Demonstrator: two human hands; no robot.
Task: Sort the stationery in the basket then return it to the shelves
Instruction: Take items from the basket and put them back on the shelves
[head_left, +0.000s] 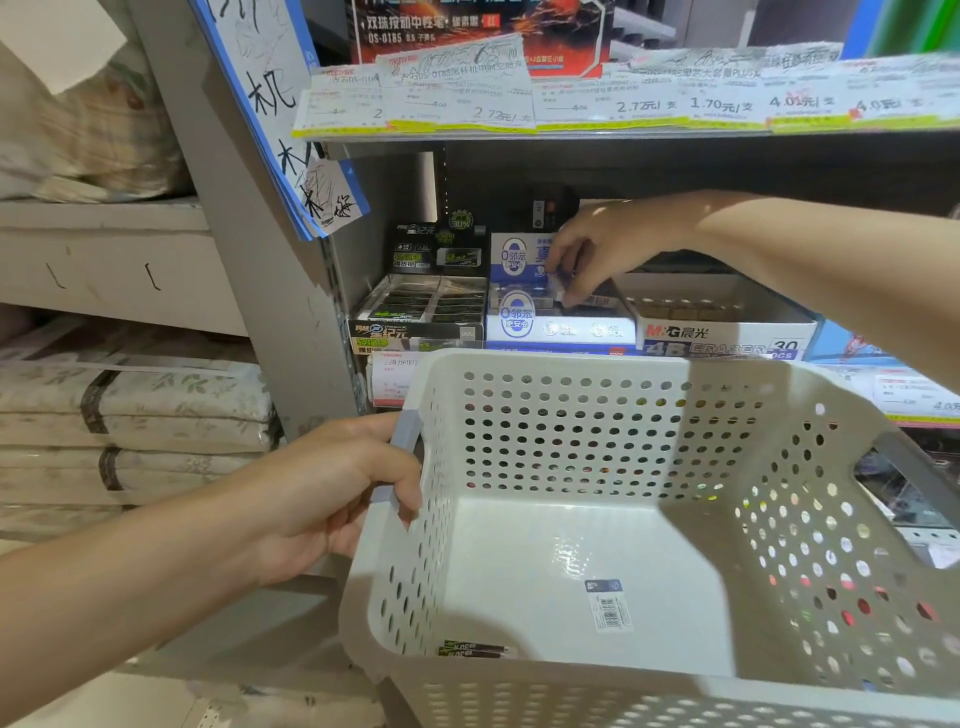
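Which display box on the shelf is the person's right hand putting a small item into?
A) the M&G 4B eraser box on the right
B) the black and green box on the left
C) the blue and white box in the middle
C: the right hand pinches a small packet over the blue and white box, while the left hand grips the basket handle.

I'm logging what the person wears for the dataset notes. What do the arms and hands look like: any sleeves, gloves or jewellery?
Both forearms are bare as far as the frame shows. The left hand and right hand wear no gloves, and no rings, watch or bracelet are visible.
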